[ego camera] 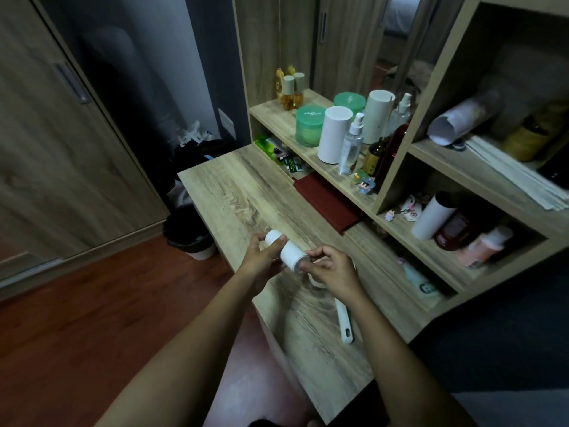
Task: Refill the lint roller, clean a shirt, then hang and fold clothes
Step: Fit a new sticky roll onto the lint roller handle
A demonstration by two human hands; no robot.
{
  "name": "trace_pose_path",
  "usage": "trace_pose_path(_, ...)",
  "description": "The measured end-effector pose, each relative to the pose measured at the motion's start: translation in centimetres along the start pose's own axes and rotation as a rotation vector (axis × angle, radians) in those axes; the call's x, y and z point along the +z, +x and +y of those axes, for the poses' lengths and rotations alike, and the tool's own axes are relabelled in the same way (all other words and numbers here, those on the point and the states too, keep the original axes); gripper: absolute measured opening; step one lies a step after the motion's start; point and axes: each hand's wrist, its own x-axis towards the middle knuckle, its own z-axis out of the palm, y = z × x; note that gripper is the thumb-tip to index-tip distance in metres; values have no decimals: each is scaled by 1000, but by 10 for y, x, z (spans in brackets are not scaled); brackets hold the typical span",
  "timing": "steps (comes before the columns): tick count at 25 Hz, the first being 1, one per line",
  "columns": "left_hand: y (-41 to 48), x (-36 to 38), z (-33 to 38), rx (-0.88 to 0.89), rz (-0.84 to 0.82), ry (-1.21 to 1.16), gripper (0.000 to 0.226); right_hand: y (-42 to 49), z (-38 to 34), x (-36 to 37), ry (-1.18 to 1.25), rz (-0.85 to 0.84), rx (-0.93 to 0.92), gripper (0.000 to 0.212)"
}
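A white refill roll is held just above the wooden desk, lying sideways between both hands. My left hand wraps its middle from the left. My right hand pinches the roll's near right end with fingertips. The white lint roller handle lies on the desk below my right wrist; its head is hidden under that hand.
Shelves on the right carry another white roll, green jars, spray bottles and more. A dark red cloth lies at the desk's back. A bin stands on the floor left of the desk, by the wardrobe doors.
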Motion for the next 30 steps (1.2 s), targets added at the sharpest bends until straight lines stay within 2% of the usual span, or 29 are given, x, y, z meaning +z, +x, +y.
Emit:
trace_pose_path(4, 2, -3, 3, 31, 6, -2, 35, -1, 0, -3, -42, 9, 18, 23)
trace_pose_path(9, 4, -1, -2, 16, 53, -67, 35, -5, -6, 5, 68, 43, 14, 40)
trace_pose_path(12, 5, 2, -5, -10, 64, -91, 32, -3, -1, 5, 145, 55, 34, 40)
trace_pose_path(14, 6, 2, -6, -31, 63, -108, 34, -2, 6, 3, 152, 181, 68, 31)
trace_pose_path(16, 8, 2, -5, -50, 66, -127, 34, -1, 23, -1, -51, 452, 162, 27)
trace_pose_path(18, 8, 4, -3, -57, 72, -136, 34, 2, 51, -6, -273, 661, 328, 36)
trace_pose_path(19, 8, 4, -3, -56, 74, -138, 34, 2, 61, -8, -300, 679, 438, 44)
trace_pose_path(20, 8, 5, -2, -53, 77, -140, 34, 4, 69, -9, -305, 650, 557, 52)
trace_pose_path(22, 8, 5, 0, -49, 88, -143, 34, 5, 80, -7, -326, 490, 702, 63)
trace_pose_path(24, 7, 5, 3, -50, 96, -144, 33, 10, 85, -7, -371, 349, 689, 60)
trace_pose_path(27, 5, 5, 8, -72, 83, -165, 30, 19, 91, -8, -357, 310, 646, 66)
trace_pose_path(28, 5, 4, 8, -91, 69, -176, 29, 17, 82, -8, -350, 290, 601, 63)
trace_pose_path(30, 5, 1, 7, -154, 59, -176, 30, 6, 52, -5, -363, 228, 483, 43)
